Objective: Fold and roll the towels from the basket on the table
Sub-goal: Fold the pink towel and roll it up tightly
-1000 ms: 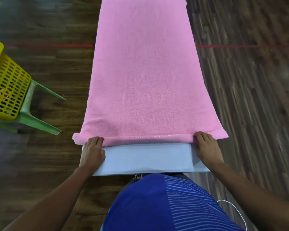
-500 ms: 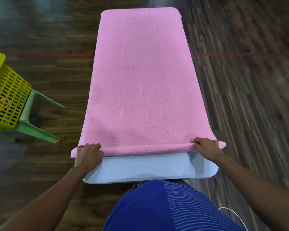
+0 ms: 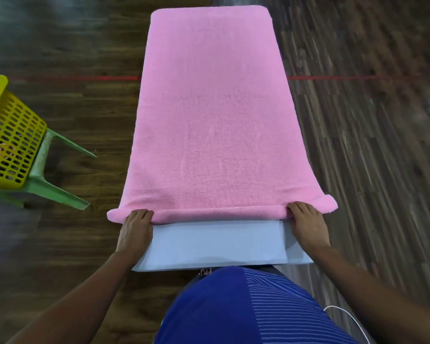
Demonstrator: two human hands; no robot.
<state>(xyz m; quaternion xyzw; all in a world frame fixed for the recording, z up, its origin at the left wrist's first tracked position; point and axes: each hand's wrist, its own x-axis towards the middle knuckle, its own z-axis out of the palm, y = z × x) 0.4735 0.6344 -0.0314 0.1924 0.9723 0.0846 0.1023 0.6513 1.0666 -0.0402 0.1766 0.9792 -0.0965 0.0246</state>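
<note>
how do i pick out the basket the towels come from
Find the long table draped with the pink towel, then look left across the wooden floor to the picture's edge. There a green plastic stool stands, and the basket seems to rest on it. It is the only yellow thing, with slotted plastic walls.

No readable text, label, brand, number or sign is showing anywhere in this view of the scene.
</note>
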